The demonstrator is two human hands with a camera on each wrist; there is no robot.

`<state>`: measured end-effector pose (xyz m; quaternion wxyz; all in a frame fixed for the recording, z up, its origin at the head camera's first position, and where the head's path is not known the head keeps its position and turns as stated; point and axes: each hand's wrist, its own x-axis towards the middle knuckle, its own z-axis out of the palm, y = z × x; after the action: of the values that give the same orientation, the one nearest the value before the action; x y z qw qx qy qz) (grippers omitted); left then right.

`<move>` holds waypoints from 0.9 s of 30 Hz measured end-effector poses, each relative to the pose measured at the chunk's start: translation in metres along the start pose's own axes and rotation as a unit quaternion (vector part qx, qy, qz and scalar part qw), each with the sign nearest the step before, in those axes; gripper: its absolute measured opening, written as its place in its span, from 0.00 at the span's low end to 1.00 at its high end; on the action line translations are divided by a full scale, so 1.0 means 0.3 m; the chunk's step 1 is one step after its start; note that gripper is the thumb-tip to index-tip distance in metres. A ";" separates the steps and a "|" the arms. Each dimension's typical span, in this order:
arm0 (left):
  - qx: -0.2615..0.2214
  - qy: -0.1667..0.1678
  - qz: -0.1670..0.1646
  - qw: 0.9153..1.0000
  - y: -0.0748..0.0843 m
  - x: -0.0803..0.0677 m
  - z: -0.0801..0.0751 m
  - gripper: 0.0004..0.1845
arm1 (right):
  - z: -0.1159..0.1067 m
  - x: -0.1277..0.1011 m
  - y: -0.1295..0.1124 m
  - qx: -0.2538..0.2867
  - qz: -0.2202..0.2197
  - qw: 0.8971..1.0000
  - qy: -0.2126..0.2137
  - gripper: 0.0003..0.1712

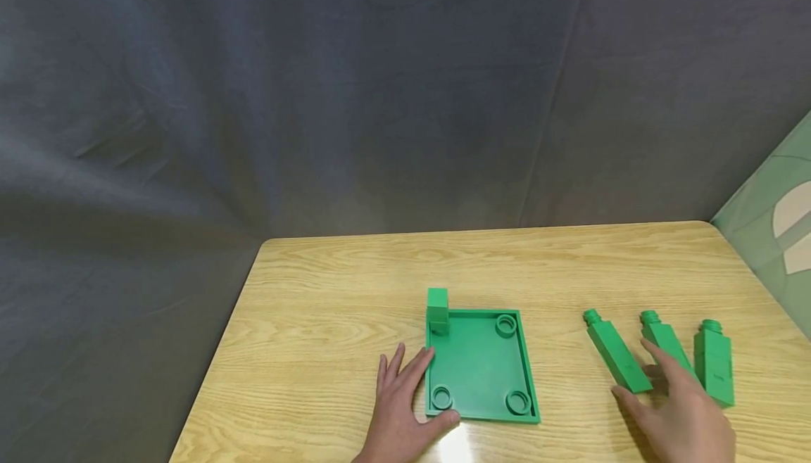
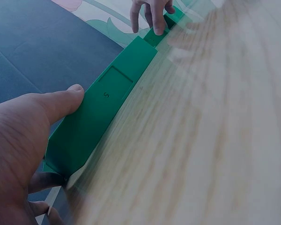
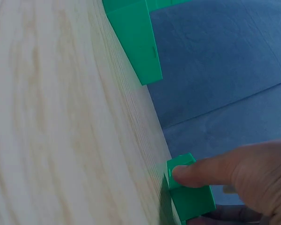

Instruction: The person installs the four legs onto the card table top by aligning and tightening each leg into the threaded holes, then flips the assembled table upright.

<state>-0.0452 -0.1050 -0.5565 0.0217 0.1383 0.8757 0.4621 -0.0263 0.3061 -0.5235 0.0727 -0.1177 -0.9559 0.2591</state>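
**Hands at the base and the pegs**

Your left hand rests against the left edge of the green base, fingers straight, thumb at its near corner (nothing gripped). The base lies flat mid-table, with one peg standing upright in its far left socket. Your right hand lies open over three loose pegs to the right; its fingers touch the middle peg, between the left peg and the right peg.
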 end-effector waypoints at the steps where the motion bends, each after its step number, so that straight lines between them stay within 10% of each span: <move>1: 0.001 0.000 0.000 1.000 0.000 0.000 0.000 0.51 | -0.002 0.001 0.001 -0.005 0.003 1.000 -0.010 0.54; 9: 0.001 -0.005 -0.004 1.000 0.001 0.001 -0.001 0.51 | 0.000 -0.002 -0.004 -0.017 0.011 0.999 -0.036 0.49; 20: -0.001 -0.006 -0.007 1.000 0.004 0.001 -0.003 0.51 | 0.003 -0.032 -0.035 0.027 -0.008 0.992 0.120 0.40; 27: 0.002 -0.003 -0.006 1.000 0.006 -0.001 -0.003 0.51 | 0.010 -0.041 -0.061 0.129 -0.008 0.964 0.231 0.37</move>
<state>-0.0445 -0.1048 -0.5546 0.0273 0.1346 0.8774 0.4597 -0.0185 0.2861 -0.5176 0.3083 -0.1567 -0.8726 0.3449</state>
